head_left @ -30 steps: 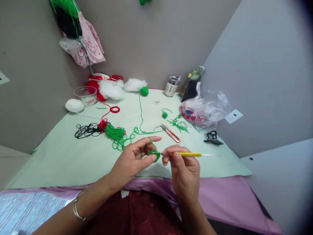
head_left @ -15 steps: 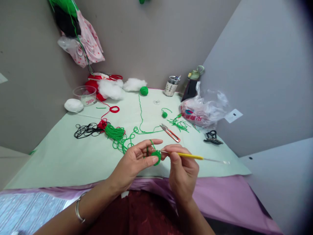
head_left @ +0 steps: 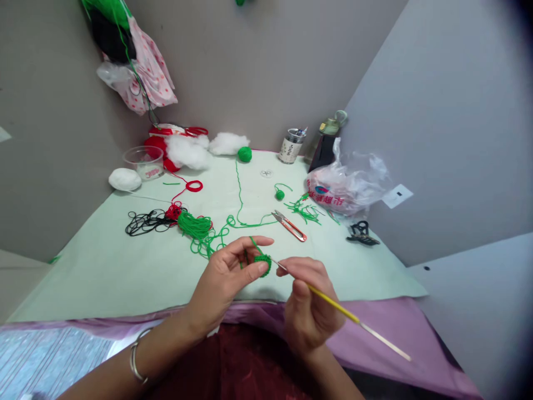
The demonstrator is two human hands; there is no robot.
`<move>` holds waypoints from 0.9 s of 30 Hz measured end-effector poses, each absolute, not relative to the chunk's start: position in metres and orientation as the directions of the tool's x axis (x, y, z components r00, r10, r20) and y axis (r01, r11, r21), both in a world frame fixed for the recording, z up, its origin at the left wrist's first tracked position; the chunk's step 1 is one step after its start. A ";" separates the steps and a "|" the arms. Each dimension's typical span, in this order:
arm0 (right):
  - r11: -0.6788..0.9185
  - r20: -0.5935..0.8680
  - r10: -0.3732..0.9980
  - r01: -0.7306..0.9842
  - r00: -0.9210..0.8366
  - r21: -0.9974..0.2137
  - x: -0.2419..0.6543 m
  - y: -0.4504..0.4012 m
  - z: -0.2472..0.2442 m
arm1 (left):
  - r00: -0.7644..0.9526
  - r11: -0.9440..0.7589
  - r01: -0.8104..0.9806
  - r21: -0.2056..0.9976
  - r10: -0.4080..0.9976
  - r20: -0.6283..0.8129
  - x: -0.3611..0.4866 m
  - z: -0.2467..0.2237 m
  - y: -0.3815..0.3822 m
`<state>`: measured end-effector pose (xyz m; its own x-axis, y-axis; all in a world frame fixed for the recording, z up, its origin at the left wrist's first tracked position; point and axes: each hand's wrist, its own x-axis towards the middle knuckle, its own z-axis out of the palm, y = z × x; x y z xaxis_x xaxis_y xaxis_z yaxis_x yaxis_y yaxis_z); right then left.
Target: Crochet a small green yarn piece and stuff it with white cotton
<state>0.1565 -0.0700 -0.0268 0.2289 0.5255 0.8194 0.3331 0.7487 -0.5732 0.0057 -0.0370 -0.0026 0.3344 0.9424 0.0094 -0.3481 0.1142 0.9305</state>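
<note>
My left hand (head_left: pixel 233 272) pinches a small round green crochet piece (head_left: pixel 262 265) between thumb and fingers. Green yarn (head_left: pixel 252 242) runs up from the piece over its raised index finger. In my right hand (head_left: pixel 310 300) is a crochet hook (head_left: pixel 333 301) with a yellow handle, its metal tip at the right edge of the green piece and its back end slanting down to the right. Whether the tip sits in a stitch is too small to tell. Beyond the hands lie orange thread snips (head_left: pixel 290 226) and a loose green yarn hank (head_left: pixel 195 225).
Black yarn (head_left: pixel 147 222) and a red yarn ring (head_left: pixel 194 186) lie at left. White stuffing (head_left: pixel 188 153), a green yarn ball (head_left: pixel 244 154) and a pen can (head_left: pixel 291 146) stand along the back. At right are a plastic bag (head_left: pixel 345 183), green scraps (head_left: pixel 306 211) and a black hair claw (head_left: pixel 363 233).
The crochet hook has swung from nearly level to a steep slant, its back end dropping as my right hand turned. The green piece has shifted slightly left and up with my left hand.
</note>
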 end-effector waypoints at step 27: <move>0.452 0.368 0.888 -0.374 0.276 -0.810 0.158 -0.054 -0.014 | 0.355 0.183 -0.410 0.894 0.934 -0.028 0.010 0.002 -0.037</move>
<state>0.1579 -0.0537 -0.0139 0.2762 0.8878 0.3682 -0.3735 0.4521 -0.8100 0.0104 -0.0374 0.0024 0.3550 0.9344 -0.0283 -0.4096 0.1827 0.8938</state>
